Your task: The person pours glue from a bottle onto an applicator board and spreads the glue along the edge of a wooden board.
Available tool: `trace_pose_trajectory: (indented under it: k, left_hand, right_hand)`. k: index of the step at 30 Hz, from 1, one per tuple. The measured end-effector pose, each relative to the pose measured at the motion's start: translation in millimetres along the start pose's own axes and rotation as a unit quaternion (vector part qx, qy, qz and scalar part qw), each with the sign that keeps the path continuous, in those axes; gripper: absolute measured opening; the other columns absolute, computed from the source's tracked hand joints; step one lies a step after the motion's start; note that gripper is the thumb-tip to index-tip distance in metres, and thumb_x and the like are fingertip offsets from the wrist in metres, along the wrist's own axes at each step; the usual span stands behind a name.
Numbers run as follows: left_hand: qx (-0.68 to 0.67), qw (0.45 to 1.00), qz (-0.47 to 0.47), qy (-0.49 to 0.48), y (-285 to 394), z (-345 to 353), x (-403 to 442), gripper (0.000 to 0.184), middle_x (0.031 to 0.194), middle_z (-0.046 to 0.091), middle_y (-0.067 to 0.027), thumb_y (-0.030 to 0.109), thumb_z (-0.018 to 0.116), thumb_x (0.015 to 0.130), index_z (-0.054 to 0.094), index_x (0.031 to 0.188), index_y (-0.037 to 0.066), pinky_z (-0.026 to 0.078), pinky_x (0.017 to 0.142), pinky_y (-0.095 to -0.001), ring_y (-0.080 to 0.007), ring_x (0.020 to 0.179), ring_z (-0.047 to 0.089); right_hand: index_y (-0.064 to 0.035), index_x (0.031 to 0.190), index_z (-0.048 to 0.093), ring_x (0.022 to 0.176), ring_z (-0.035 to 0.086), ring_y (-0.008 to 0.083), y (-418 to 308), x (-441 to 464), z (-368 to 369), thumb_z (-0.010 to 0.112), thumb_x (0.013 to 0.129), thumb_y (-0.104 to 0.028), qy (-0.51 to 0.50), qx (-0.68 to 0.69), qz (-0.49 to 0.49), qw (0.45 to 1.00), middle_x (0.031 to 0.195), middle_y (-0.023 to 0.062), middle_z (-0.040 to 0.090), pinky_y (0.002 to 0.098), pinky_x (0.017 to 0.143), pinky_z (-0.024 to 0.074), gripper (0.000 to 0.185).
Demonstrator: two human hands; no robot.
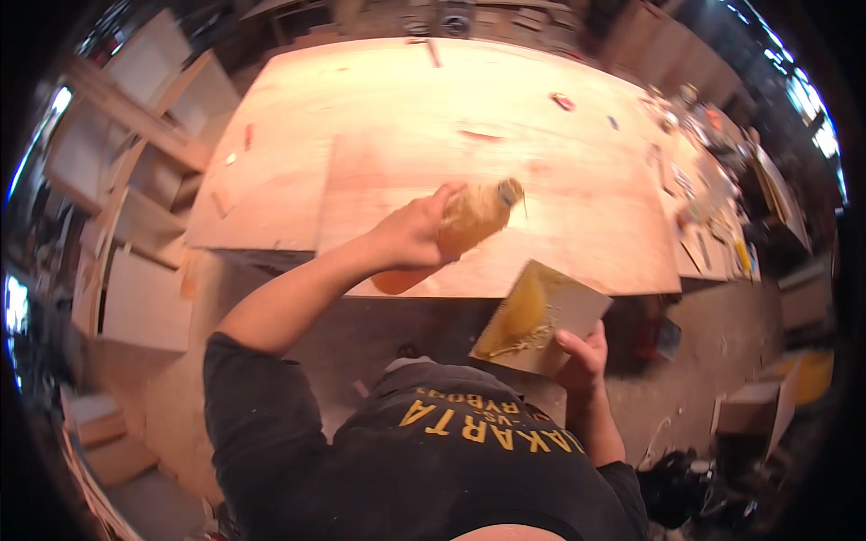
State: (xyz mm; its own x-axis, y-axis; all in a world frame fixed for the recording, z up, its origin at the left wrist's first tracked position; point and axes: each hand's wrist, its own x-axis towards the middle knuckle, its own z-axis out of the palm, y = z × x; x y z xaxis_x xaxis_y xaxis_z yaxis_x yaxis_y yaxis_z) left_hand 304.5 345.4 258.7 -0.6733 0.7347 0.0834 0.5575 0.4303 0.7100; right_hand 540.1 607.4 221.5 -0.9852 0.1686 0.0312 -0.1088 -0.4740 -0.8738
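Note:
My left hand [417, 236] is wrapped round a glue bottle [475, 216], crusted with yellowish residue and held tilted over the near part of a large plywood sheet [541, 230]. Its grey mouth points up and to the right. With its thumb on the upper face, my right hand [585, 353] grips a flat rectangular spreader [566, 311] just off the sheet's near edge. Yellow glue coats that spreader's left half, clumps dot its lower part, and the left edge looks toothed.
Small offcuts and a red object [563, 102] lie on the worktable. Cluttered tools and scraps [699, 198] cover its right side. Wooden cabinet frames [149, 216] stand at the left. A dark bundle [677, 482] is on the floor at the lower right.

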Motion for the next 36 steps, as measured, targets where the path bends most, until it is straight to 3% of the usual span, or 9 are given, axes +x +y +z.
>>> trace_pose_trajectory:
  k: [5, 8, 12, 14, 15, 16, 22, 27, 36]
  left_hand:
    - [0.016, 0.944, -0.074, 0.321, -152, -64, -51, 0.095, 0.127, 0.069, -0.0241, 0.02, 0.089, 0.075, 0.035, 0.151, 0.002, 0.054, 0.107, -0.045, -0.0323, 0.12, 0.069]
    - [-0.067, 0.856, -0.182, 0.479, -223, -101, -72, 0.084, 0.122, 0.072, -0.021, 0.018, 0.088, 0.076, 0.043, 0.146, 0.001, 0.057, 0.101, -0.0436, -0.0298, 0.113, 0.072]
    - [0.012, 0.716, -0.292, 0.634, -327, -130, -80, 0.051, 0.114, 0.074, -0.0164, 0.024, 0.084, 0.081, 0.066, 0.121, -0.003, 0.058, 0.095, -0.0415, -0.0288, 0.107, 0.073]
    - [0.077, 0.679, -0.302, 0.665, -435, -131, -94, 0.064, 0.122, 0.071, -0.019, 0.03, 0.085, 0.082, 0.061, 0.131, -0.005, 0.055, 0.098, -0.0439, -0.0316, 0.113, 0.071]
    - [-0.055, 0.687, -0.416, 0.594, -448, -132, -98, 0.056, 0.116, 0.073, -0.0176, 0.03, 0.085, 0.084, 0.065, 0.123, -0.005, 0.057, 0.093, -0.0464, -0.0329, 0.107, 0.072]
    - [-0.033, 0.694, -0.299, 0.655, -452, -129, -103, 0.051, 0.114, 0.075, -0.021, 0.031, 0.089, 0.083, 0.071, 0.108, -0.01, 0.059, 0.09, -0.0468, -0.0348, 0.1, 0.073]
    - [0.139, 0.668, -0.186, 0.707, -483, -115, -134, 0.082, 0.123, 0.069, -0.0294, 0.034, 0.099, 0.071, 0.06, 0.13, -0.007, 0.061, 0.087, -0.0515, -0.043, 0.104, 0.072]
    - [0.232, 0.661, -0.312, 0.642, -513, -130, -123, 0.09, 0.111, 0.07, -0.0274, 0.05, 0.1, 0.064, 0.063, 0.124, -0.005, 0.06, 0.087, -0.053, -0.0432, 0.098, 0.072]
    - [0.312, 0.658, -0.239, 0.642, -376, -25, -54, 0.079, 0.108, 0.071, -0.0214, 0.043, 0.09, 0.077, 0.058, 0.127, -0.009, 0.057, 0.089, -0.0499, -0.0415, 0.096, 0.071]
  right_hand:
    - [0.0033, 0.138, 0.056, 0.119, 0.068, 0.0324, 44, 33, 22, 0.066, 0.092, 0.0, -0.028, 0.046, -0.067, 0.996, 0.131, 0.0188, 0.067, 0.0486, 0.104, 0.0549, 0.046]
    - [-0.0085, 0.143, 0.055, 0.128, 0.062, 0.0376, 50, 47, 19, 0.061, 0.098, -0.003, -0.06, 0.061, -0.118, 0.989, 0.141, 0.0174, 0.06, 0.0575, 0.106, 0.0539, 0.046]
    - [-0.0039, 0.14, 0.056, 0.122, 0.064, 0.0377, 23, 62, 65, 0.059, 0.099, -0.002, 0.024, 0.083, -0.142, 0.986, 0.136, 0.0186, 0.062, 0.0588, 0.099, 0.0576, 0.041]
    - [-0.0016, 0.14, 0.055, 0.118, 0.066, 0.0366, 34, 51, 22, 0.059, 0.099, -0.002, 0.162, -0.102, -0.223, 0.956, 0.133, 0.0178, 0.063, 0.0594, 0.098, 0.0589, 0.041]
    - [-0.0021, 0.141, 0.055, 0.118, 0.066, 0.0366, 25, 50, 23, 0.058, 0.101, -0.004, 0.161, -0.038, -0.219, 0.962, 0.133, 0.0168, 0.063, 0.0616, 0.099, 0.058, 0.04]
    - [-0.0026, 0.142, 0.054, 0.117, 0.066, 0.0367, 14, 49, 25, 0.057, 0.102, -0.006, 0.16, 0.026, -0.215, 0.963, 0.132, 0.0157, 0.063, 0.0638, 0.1, 0.0572, 0.04]
    - [-0.0041, 0.143, 0.054, 0.121, 0.067, 0.0321, -6, 18, -24, 0.058, 0.102, -0.004, 0.273, 0.081, -0.276, 0.918, 0.135, 0.0112, 0.065, 0.06, 0.098, 0.0584, 0.042]
    - [-0.0075, 0.151, 0.044, 0.126, 0.064, 0.0372, -11, -21, -67, 0.058, 0.104, -0.01, 0.32, 0.086, -0.28, 0.901, 0.141, 0.0145, 0.061, 0.0628, 0.093, 0.0608, 0.049]
    - [-0.0039, 0.149, 0.046, 0.122, 0.067, 0.0379, -3, -87, -174, 0.057, 0.104, -0.009, 0.427, 0.127, -0.292, 0.846, 0.139, 0.017, 0.062, 0.0604, 0.09, 0.0622, 0.047]
